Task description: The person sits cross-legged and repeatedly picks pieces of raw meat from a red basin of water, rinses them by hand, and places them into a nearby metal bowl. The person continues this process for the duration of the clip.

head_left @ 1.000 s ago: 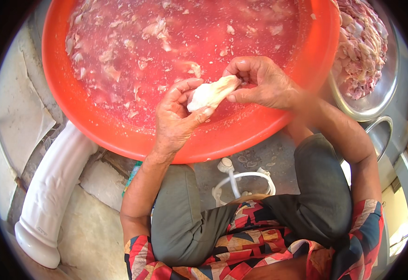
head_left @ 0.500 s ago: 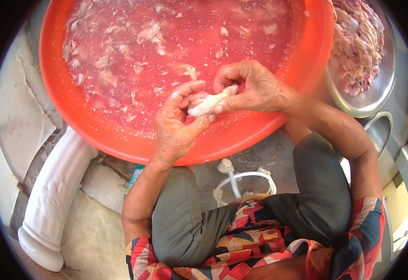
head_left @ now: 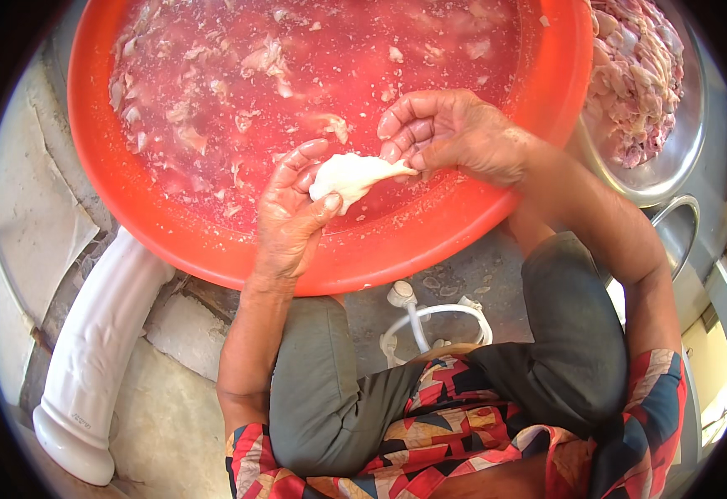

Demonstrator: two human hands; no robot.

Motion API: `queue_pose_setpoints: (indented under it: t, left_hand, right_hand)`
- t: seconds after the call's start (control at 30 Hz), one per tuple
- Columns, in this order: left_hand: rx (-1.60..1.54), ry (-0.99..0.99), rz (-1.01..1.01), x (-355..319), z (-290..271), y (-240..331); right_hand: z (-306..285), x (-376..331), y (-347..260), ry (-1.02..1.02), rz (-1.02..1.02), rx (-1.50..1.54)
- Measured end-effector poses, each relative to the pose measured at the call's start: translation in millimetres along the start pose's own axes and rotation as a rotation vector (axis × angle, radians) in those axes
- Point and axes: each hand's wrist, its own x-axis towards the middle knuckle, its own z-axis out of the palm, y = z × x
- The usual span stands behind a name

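Meat piece (head_left: 348, 178), pale and wet, hangs between my hands over the orange basin (head_left: 131, 208) of pink water. My left hand (head_left: 290, 218) cups its thick end; my right hand (head_left: 455, 137) pinches the thin tip. It looks soft and slippery, so I'd grip the bulkier end. A steel bowl (head_left: 671, 166) of meat sits right.

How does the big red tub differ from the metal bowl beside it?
The red tub is plastic, wide, and filled with pinkish water and scattered pale scraps; the metal bowl is smaller, shiny, and heaped with pale pink meat pieces. Both hands work over the tub, none over the bowl. Both are round and hold raw meat.
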Motion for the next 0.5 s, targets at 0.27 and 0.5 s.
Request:
queue_pose_setpoints:
  t: [0.27, 0.5]
  left_hand:
    - [0.011, -0.024, 0.019, -2.6, -5.4, 0.2]
    - [0.176, -0.175, -0.028, -7.8, 14.9, -11.0]
  right_hand:
    - [0.1, -1.0, -4.1, -0.023, 0.009, -0.059]
    - [15.2, -7.3, 11.7, -0.038, -0.112, -0.527]
